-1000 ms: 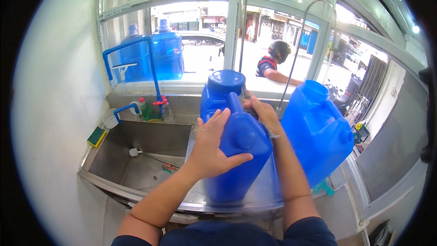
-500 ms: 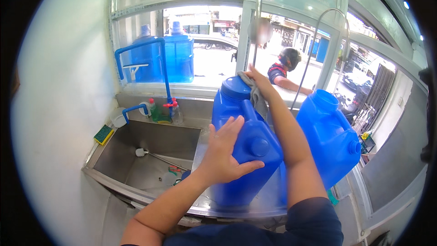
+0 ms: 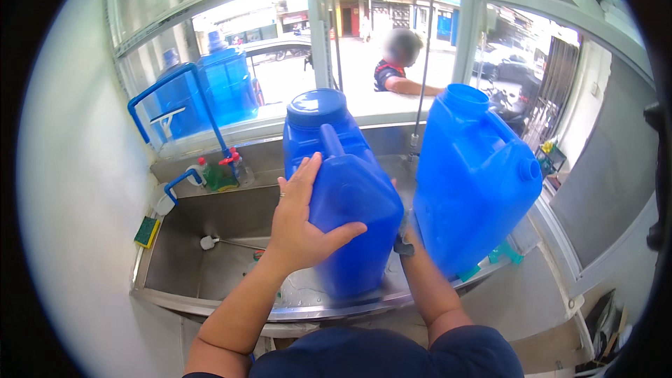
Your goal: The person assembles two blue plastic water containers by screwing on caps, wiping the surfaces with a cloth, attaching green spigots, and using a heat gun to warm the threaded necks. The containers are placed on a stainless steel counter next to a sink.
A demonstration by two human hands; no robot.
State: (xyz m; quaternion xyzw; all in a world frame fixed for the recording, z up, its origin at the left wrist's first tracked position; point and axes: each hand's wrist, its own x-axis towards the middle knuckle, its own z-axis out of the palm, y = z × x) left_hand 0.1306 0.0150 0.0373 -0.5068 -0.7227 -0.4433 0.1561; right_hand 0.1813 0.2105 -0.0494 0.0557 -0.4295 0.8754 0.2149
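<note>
We see the capped blue jug upright on the wet steel counter, just right of the sink, its blue cap in place. Our left hand lies against the jug's near left shoulder, fingers together and extended, thumb stretched well out; it presses flat and is not closed round anything. Our right hand is on the far side, mostly hidden by the jug and blurred, so we cannot tell how far its fingers are open or what they hold. A dark grey scrap shows at that wrist, too small to make out. The second blue jug, its mouth uncovered, stands to the right, near our forearm, which hides part of its base. In the sink, a white-headed rod runs behind our left hand, and a small red thing is mostly covered by our left forearm. Through the window, a person shows only above the ledge, the head smeared out.
</note>
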